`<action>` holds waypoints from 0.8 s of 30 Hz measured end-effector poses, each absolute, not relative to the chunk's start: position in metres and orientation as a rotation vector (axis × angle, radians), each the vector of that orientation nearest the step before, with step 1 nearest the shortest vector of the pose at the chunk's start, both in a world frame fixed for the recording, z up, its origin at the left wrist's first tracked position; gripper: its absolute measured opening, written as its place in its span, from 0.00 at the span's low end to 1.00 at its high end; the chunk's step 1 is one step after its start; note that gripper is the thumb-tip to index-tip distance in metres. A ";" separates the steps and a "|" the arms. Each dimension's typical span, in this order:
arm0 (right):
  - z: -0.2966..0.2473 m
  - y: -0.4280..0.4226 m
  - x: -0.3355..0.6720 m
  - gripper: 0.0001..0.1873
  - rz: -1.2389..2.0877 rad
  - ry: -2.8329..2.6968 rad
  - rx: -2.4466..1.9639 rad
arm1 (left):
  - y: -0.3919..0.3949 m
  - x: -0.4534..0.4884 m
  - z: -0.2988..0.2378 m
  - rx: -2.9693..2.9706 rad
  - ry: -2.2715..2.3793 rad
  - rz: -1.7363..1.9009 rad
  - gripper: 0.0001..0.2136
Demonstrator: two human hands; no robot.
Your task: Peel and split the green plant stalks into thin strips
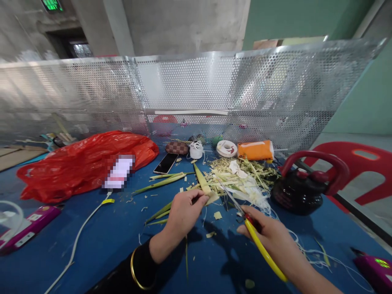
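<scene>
Pale-green husk (201,179), L hand (183,210), long axis diag., tip fwd-left

A flat blue table (116,245) carries a crumpled red plastic bag (76,163) and a round black red-handled jug (295,196). Narrow green leaves (162,183) lie between them.

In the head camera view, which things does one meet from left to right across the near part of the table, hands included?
Purple device → white cable → gold bangle → left hand pinching a pale green leaf → right hand holding yellow-handled scissors → second purple device.
</scene>
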State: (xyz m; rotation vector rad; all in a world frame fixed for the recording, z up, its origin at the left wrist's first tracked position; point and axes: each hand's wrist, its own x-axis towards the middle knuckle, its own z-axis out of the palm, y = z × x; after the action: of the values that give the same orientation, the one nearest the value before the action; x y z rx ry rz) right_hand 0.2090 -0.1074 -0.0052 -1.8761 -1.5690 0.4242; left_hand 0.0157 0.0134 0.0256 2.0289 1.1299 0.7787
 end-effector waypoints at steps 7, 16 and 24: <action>-0.005 -0.107 0.238 0.21 0.033 -1.719 -2.177 | 0.030 -0.002 0.036 1.844 1.099 0.893 0.09; -0.018 -0.116 0.250 0.20 0.043 -2.075 -2.233 | 0.048 -0.030 0.046 1.957 1.090 0.828 0.08; 0.013 -0.110 0.215 0.15 0.076 -2.030 -1.902 | 0.031 -0.023 0.044 2.500 0.920 0.588 0.13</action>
State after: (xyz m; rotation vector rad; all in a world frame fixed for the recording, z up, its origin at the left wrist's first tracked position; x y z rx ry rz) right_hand 0.2147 -0.1104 0.0126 -1.9024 -2.0296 0.0762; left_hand -0.0230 0.0308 0.0436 2.5002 0.9201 0.5876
